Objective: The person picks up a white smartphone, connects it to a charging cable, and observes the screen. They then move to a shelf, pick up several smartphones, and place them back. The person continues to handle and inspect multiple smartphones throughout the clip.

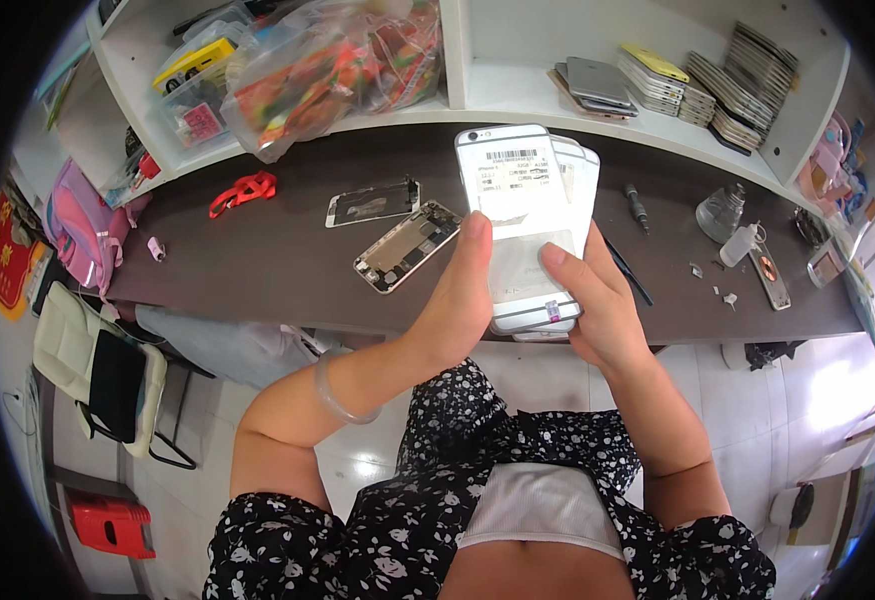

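Observation:
My left hand [460,295] and my right hand [602,300] hold a stack of smartphones [532,215] between them above the near edge of the desk. The phones are silver and white, backs up and slightly fanned. The top one has a white barcode label and a camera at its upper left corner. My left thumb presses its left edge; my right thumb lies on its back. The fingers underneath are hidden. Left of the stack lie an opened phone housing [405,248] with its inner parts bare and a detached phone screen [372,204].
On the dark desk [297,290] are a red strap [243,193], a screwdriver [636,208], black tweezers [629,272], a glass bottle [720,212], a squeeze bottle [740,246] and a phone part with a copper coil [769,275]. More phones [737,90] and bulging plastic bags [327,85] fill the shelf.

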Available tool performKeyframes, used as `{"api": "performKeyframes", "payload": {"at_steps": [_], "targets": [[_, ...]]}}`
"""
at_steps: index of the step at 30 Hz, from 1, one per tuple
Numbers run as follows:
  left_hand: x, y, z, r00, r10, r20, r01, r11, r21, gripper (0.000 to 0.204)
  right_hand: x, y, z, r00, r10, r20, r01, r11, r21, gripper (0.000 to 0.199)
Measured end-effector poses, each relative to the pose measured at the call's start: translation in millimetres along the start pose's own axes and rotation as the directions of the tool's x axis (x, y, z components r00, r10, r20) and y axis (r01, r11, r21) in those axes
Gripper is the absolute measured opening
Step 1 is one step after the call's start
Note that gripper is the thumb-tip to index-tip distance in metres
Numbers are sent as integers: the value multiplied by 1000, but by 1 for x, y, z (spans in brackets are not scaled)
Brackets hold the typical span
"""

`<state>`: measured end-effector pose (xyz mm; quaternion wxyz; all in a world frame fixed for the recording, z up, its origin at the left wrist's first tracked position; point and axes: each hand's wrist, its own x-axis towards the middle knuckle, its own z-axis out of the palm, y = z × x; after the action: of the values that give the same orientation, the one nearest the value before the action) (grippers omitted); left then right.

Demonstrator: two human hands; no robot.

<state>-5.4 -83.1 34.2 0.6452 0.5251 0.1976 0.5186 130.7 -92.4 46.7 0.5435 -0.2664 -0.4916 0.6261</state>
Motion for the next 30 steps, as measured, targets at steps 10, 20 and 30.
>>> {"api": "performKeyframes", "payload": {"at_steps": [10, 20, 30], "targets": [[-1, 22, -23, 996, -60, -63, 57, 997, -46, 66, 24, -25, 11, 999, -28, -42, 33, 992, 125, 40], [-28, -23, -106, 929, 320, -188, -160, 804, 573, 34, 183, -91, -3, 956, -45, -289, 50, 999, 8, 34], [68, 33, -96, 948, 300, -104, -200, 819, 538, 36, 261, -48, -22, 881, 135, -453, -254, 944, -211, 25]]}}
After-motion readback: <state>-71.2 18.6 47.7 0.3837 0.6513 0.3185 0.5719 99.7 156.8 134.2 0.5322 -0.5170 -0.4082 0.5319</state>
